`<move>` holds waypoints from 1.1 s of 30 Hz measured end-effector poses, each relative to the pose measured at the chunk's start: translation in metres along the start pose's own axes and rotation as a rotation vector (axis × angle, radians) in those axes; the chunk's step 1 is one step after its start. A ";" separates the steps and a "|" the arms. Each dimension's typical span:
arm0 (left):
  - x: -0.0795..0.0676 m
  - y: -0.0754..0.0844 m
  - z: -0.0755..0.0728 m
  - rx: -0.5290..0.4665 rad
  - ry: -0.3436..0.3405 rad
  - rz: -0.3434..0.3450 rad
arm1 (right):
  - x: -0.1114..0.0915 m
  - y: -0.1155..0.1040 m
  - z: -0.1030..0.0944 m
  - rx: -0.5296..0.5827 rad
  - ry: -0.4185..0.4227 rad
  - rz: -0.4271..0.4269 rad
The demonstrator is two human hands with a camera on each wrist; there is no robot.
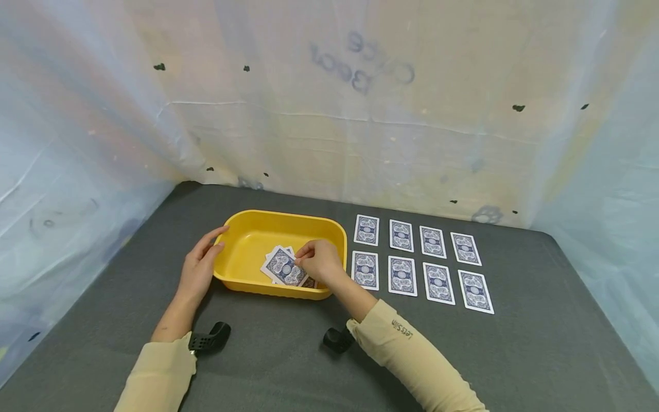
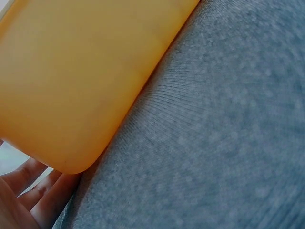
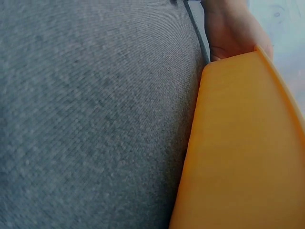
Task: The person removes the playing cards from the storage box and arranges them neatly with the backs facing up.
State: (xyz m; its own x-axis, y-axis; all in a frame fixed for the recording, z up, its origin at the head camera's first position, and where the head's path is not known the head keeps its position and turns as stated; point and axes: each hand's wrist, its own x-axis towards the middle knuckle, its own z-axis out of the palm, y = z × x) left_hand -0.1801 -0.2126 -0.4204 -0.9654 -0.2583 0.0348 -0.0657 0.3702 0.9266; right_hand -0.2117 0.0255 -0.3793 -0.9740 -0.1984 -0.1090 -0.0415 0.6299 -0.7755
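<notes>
A yellow plastic tray (image 1: 247, 284) stands on the grey table, with a few blue-backed playing cards lying askew in it. My right hand (image 1: 321, 262) reaches over the tray's right part, thumb and forefinger pinching the edge of the top playing card (image 1: 285, 266). Partly under that card and my hand, other cards show only their corners. At the tray's left end my left hand (image 1: 198, 266) rests against the outer wall, fingertips right at the rim. In the left wrist view, extended fingers (image 2: 50, 198) touch the tray's corner.
Right of the tray, several playing cards lie face down in two rows, including a near-right card (image 1: 476, 292) and a far-left card (image 1: 366, 230). Translucent plastic sheeting (image 1: 329, 143) hangs behind the table (image 1: 546, 332) and at both sides. Each wrist carries a black strap.
</notes>
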 end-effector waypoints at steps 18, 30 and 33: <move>0.000 0.000 0.000 0.015 0.001 -0.002 | 0.000 0.003 -0.002 0.130 0.063 -0.099; 0.000 0.000 -0.001 0.014 -0.010 0.003 | -0.002 0.003 -0.007 0.279 0.020 -0.111; 0.000 0.000 -0.001 0.015 -0.010 0.003 | -0.003 0.004 -0.010 0.322 0.009 -0.108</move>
State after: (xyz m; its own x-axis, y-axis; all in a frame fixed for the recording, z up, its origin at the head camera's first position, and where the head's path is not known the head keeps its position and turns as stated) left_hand -0.1799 -0.2134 -0.4202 -0.9680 -0.2486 0.0338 -0.0665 0.3839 0.9210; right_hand -0.2108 0.0356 -0.3757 -0.9697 -0.2441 -0.0110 -0.0738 0.3356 -0.9391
